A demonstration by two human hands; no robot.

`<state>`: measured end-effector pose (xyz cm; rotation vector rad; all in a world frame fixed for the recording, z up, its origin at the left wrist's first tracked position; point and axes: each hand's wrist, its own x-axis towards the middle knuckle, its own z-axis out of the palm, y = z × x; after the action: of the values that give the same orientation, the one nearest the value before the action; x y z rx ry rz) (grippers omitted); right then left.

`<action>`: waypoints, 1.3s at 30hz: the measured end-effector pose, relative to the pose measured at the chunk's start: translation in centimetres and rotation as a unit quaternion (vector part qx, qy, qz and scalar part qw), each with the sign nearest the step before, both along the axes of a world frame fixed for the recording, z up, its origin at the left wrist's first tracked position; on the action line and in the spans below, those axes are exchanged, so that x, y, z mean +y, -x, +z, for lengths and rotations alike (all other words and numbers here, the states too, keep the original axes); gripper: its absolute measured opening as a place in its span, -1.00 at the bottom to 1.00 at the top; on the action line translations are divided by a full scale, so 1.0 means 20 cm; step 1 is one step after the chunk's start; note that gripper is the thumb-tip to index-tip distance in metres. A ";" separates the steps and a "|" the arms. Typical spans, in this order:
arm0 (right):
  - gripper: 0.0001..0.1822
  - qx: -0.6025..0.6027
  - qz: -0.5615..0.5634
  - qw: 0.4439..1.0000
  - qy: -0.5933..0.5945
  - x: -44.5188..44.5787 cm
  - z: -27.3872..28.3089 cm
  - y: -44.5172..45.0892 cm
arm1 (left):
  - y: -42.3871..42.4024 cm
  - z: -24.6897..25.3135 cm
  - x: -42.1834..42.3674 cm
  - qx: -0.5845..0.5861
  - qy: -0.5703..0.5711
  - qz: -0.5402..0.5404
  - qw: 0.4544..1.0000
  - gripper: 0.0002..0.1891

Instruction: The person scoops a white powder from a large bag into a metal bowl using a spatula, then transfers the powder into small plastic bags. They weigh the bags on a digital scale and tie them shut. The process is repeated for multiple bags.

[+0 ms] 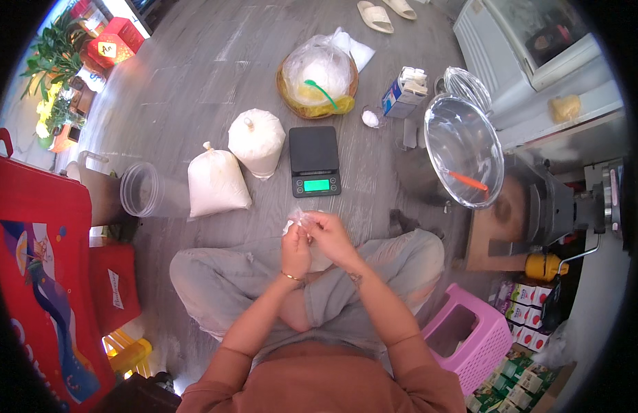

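Close before my crossed legs, both hands meet at the gathered top of a clear plastic bag [300, 215]. My left hand [296, 250] grips the plastic with its thumb uppermost. Against it, my right hand [330, 237] pinches the same twisted plastic. Something white [320, 260] shows below and between the hands, mostly hidden by them. Just beyond lies a black digital kitchen scale [314, 160] with a lit green display and a bare platform. To its left stand two tied plastic bags of white powder, one nearer [217, 181] and one farther [257, 143].
Behind the scale, a round basket [282, 93] holds a plastic bag of white powder and a green-handled yellow strainer. A steel bowl [463, 149] with an orange spatula, a blue carton [403, 93] and a pink stool [474, 335] are at right. A clear tub [140, 190] lies left.
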<state>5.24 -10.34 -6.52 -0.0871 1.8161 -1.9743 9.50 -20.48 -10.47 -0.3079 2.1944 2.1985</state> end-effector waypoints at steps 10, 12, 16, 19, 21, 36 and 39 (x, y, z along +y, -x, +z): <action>-0.81 0.224 -0.123 0.958 -0.133 0.00 0.07 -0.22 | -0.09 0.08 -0.03 0.231 0.257 -0.135 0.929 -0.81; -0.79 0.169 -0.150 0.971 -0.083 0.01 0.04 -0.26 | -0.06 0.14 -0.05 0.255 0.330 -0.160 0.895 -0.79; -0.78 -0.093 -0.246 0.956 0.128 0.05 -0.02 -0.28 | -0.13 0.24 -0.04 0.195 0.444 -0.131 0.865 -0.84; -0.76 -0.173 -0.277 0.929 0.172 0.05 0.03 -0.30 | -0.19 0.24 -0.08 0.136 0.361 -0.160 0.909 -0.85; -0.75 -0.151 -0.255 0.942 0.159 0.05 0.01 -0.32 | -0.20 0.21 -0.10 0.127 0.278 -0.145 0.941 -0.81; -0.18 0.067 0.282 0.954 0.079 0.30 -0.02 0.08 | 0.10 0.15 -0.17 0.263 0.269 -0.182 0.908 -0.91; -0.09 -0.002 0.324 0.938 0.121 0.30 -0.02 0.15 | 0.13 0.10 -0.19 0.251 0.243 -0.242 0.905 -0.97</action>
<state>2.22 -4.32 -6.92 -0.6677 1.2920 -1.6838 6.84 -24.27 -8.56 0.8134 2.6563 1.5567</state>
